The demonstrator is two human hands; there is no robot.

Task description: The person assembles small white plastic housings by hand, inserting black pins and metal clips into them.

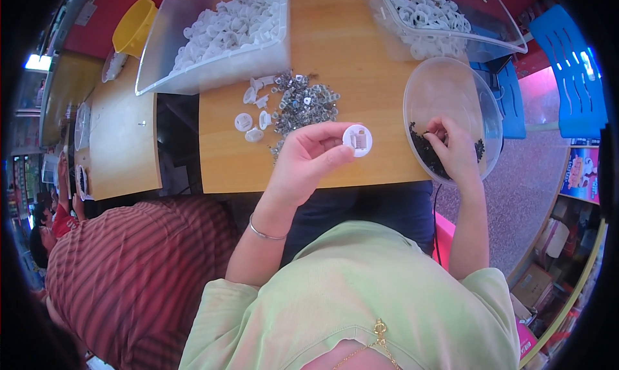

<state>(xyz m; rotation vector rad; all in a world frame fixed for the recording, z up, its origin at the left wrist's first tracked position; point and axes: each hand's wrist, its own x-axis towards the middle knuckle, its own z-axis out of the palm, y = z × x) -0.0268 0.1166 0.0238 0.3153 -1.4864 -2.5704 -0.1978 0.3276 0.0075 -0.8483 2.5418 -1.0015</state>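
Note:
Between the thumb and fingers of my left hand [309, 154] is a round white plastic part [358, 141], its recessed face turned up toward me. My right hand [452, 147] reaches into a round clear plastic tub [412, 89] at the table's right edge. Its fingertips are pinched at the small black pieces [425, 154] in the tub's bottom; whether a piece is between them is too small to make out. Just beyond my left hand lies a pile of small metal parts [303, 105]. Several loose white plastic parts [244, 121] lie to the left of that pile.
A large clear bin [213, 76] of white parts stands at the back left, another clear bin [451, 38] at the back right. A yellow container [134, 28] is far left. Someone in a striped shirt [142, 267] sits close on my left. Blue chairs [570, 67] stand right.

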